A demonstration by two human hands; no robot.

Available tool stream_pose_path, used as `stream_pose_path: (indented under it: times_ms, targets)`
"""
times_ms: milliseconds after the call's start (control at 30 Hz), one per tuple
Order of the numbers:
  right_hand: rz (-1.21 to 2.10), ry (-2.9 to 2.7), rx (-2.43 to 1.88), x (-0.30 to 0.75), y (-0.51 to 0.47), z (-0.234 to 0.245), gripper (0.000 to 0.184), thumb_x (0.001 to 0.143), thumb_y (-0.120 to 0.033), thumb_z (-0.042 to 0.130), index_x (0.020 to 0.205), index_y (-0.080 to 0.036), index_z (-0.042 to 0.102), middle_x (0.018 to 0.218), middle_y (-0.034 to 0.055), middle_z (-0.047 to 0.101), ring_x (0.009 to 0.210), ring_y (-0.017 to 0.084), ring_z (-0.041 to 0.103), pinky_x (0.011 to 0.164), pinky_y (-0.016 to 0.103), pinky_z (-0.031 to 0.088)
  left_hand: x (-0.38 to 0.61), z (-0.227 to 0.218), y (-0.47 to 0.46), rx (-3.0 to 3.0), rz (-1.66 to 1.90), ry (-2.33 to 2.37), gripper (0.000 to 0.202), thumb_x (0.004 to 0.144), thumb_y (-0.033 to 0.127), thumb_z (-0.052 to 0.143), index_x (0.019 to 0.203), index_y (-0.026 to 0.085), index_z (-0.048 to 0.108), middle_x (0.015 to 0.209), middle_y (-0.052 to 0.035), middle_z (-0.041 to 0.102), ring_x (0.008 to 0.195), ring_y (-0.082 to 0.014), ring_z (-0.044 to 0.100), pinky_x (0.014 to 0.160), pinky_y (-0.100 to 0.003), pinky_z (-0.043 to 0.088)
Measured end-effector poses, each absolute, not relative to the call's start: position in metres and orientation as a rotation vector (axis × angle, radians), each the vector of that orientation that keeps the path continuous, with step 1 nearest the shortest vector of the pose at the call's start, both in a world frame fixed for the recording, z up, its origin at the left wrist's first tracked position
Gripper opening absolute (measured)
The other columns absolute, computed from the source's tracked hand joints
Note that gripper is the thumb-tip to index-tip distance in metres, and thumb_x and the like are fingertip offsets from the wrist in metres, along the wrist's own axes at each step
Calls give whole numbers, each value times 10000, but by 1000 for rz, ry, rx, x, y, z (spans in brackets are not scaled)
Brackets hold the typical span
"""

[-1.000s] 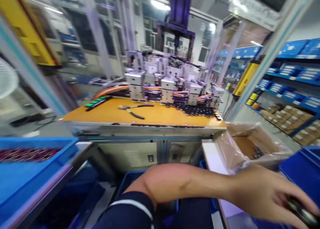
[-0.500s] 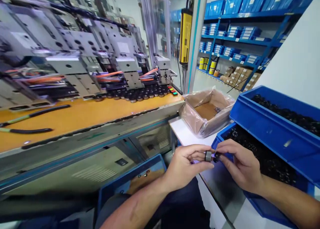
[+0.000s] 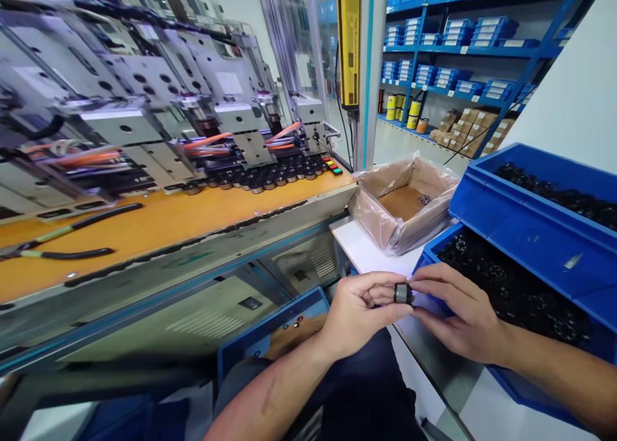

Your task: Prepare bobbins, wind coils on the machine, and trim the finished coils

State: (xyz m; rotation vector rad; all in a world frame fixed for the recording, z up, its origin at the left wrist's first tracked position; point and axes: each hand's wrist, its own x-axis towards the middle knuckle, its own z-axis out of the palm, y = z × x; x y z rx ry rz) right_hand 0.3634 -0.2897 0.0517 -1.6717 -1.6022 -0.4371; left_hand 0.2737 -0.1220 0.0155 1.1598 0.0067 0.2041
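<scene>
Pinching the part (image 3: 401,293) between thumb and fingers of the left hand (image 3: 354,317), right there between both hands but deeper in the left; pointing its axis, seemingly, across at the right hand (image 3: 457,315), curled with fingertips parted at its end, grip unclear.

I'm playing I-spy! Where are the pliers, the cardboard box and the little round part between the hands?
Pliers (image 3: 72,255), head view: the nearer black handle.
Cardboard box (image 3: 375,220), head view: near wall, under clear plastic.
Round part (image 3: 402,293), head view: grey band.
</scene>
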Motion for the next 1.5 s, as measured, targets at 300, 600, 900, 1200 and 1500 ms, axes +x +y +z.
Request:
stream_pose_path:
  times_ms: [300, 600, 900, 1200, 1500]
  targets:
    - [-615, -1704, -1686, 367, -291, 46, 293, 908, -98, 605, 1196, -153, 611, 978, 108, 654, 919, 193, 653, 743, 328, 608, 273, 16, -121, 1078, 170, 6, 400, 578, 160, 906, 956, 136, 776, 843, -74, 806, 767, -187, 763, 746, -270, 615]
    - [-730, -1712, -1689, 366, -289, 45, 245, 911, -134, 608, 1156, -130, 599, 933, 103, 640, 870, 184, 635, 696, 300, 587, 275, 12, -130, 1013, 178, 50, 393, 543, 125, 914, 892, 151, 738, 850, -56, 807, 793, -185, 765, 760, -277, 620]
    - [-767, -1654, -1605, 364, -289, 37, 166, 913, -81, 555, 1070, -77, 607, 935, 122, 667, 882, 190, 618, 765, 349, 590, 271, 13, -131, 1564, 649, -175, 438, 633, 143, 877, 1041, 226, 741, 988, -61, 772, 875, -194, 738, 766, -270, 602]
    - [-570, -1621, -1595, 361, -291, 45, 255, 896, -49, 534, 1134, -126, 585, 939, 102, 645, 889, 182, 630, 763, 340, 606, 270, 17, -127, 1771, 891, -294, 333, 699, 145, 834, 1013, 245, 782, 906, -56, 790, 779, -186, 742, 708, -259, 601]
    - [-652, -1601, -1657, 363, -293, 43, 292, 864, -85, 629, 1149, -130, 591, 1019, 132, 642, 996, 241, 629, 829, 414, 589, 282, 3, -144, 917, 204, -115, 366, 705, 351, 844, 1036, 228, 748, 900, -43, 729, 834, -161, 680, 783, -267, 518]
